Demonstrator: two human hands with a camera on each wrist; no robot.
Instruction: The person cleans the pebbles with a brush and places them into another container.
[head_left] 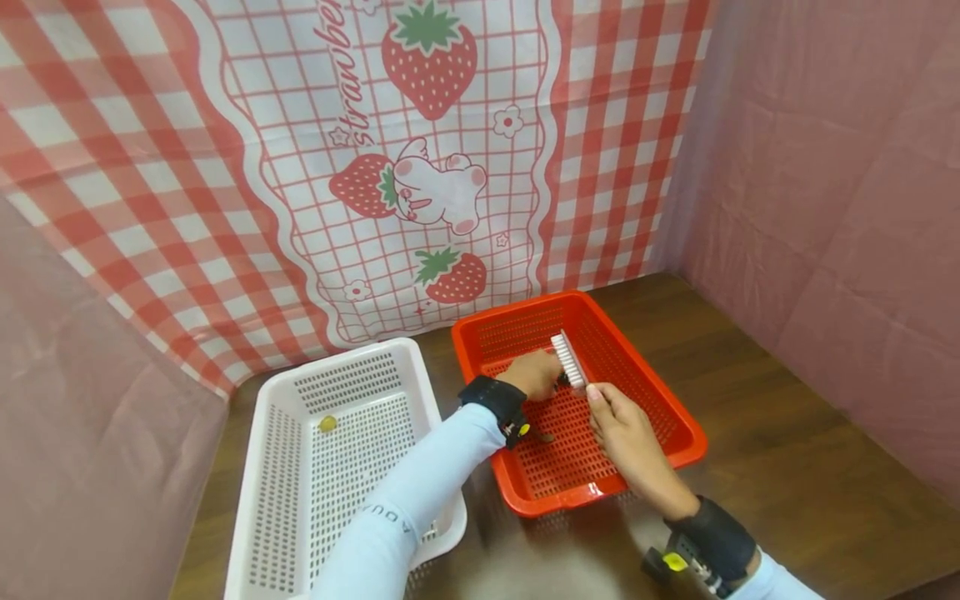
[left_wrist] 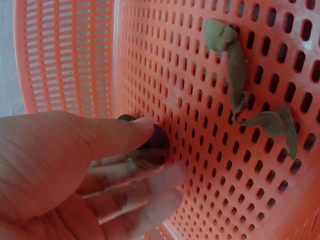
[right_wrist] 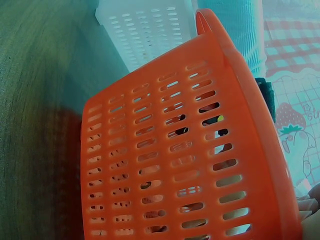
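Pinching a white-bristled brush (head_left: 568, 363) in the right hand (head_left: 624, 427), a dark round object (left_wrist: 159, 139) in the left hand (head_left: 534, 374); could drop either through slack grip.

A brown wooden table (head_left: 757, 408) with visible grain lies beneath both hands and runs out past the right hand (head_left: 626, 429) on its right. Directly on it stand two plastic baskets with slotted walls: a red basket (head_left: 617, 350) right under the left hand (head_left: 534, 373) and the right hand, and a white basket (head_left: 276, 467) left of both. A strip of table separates them near the left hand.
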